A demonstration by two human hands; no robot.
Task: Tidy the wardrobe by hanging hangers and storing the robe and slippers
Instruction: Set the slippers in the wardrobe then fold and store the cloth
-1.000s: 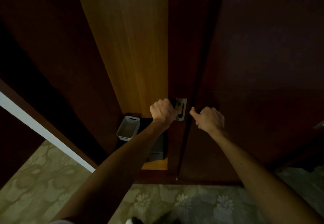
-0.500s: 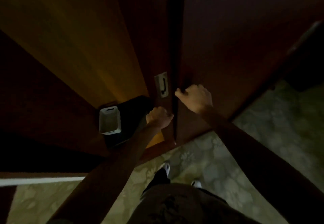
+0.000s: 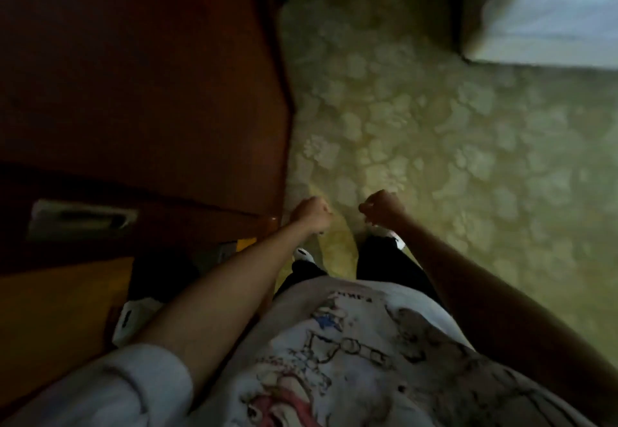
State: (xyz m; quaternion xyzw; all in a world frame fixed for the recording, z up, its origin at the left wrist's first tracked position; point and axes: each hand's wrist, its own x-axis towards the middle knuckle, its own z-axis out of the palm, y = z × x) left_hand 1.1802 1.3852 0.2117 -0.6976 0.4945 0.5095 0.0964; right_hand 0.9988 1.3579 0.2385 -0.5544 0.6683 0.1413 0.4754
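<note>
Both the left hand (image 3: 311, 214) and right hand (image 3: 383, 207) hang clenched and empty over the carpet (image 3: 434, 145) beside the wardrobe door (image 3: 140, 92), with no hangers, robe or slippers visible, so progress is unclear.

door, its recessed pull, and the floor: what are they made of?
Door: looks like dark reddish wood or veneer, smooth, faint sheen. Pull: pale, probably metal; blurred, so unsure. Floor: seems carpet, matte greenish-beige with a floral pattern.
</note>
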